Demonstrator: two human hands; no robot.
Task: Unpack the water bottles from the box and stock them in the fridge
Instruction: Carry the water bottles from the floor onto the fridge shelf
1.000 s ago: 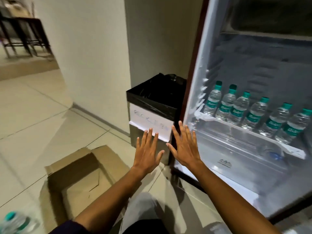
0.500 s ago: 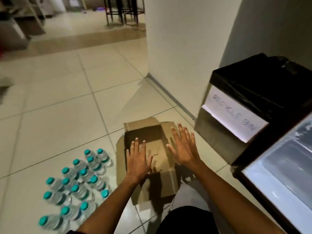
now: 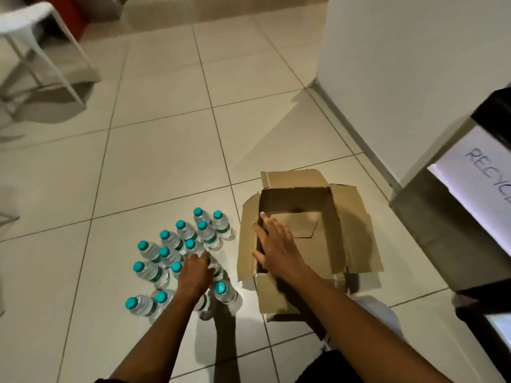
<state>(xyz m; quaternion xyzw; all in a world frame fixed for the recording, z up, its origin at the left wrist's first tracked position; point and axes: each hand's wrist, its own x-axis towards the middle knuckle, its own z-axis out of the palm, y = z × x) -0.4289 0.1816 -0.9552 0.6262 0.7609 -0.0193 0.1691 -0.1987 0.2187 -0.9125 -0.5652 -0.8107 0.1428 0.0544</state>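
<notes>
Several clear water bottles (image 3: 177,246) with teal caps stand in a cluster on the tiled floor, left of an open cardboard box (image 3: 356,244). The box's flaps are spread and I see no bottles inside it. My left hand (image 3: 195,273) reaches down into the cluster, its fingers curled over the top of one water bottle (image 3: 218,270). My right hand (image 3: 276,250) hovers flat with straight fingers over the box's left wall. At the far right edge only a sliver of the fridge (image 3: 497,324) shows.
A grey bin (image 3: 442,225) with a black liner and a white "RECYCLE" label stands right of the box against a white wall (image 3: 401,64). A white chair (image 3: 30,26) is at the far left. Bare tiles lie beyond the bottles.
My view swung left from the fridge to the floor. My left hand dropped from over the box onto a bottle in the cluster. My right hand moved left to the box's left wall.
</notes>
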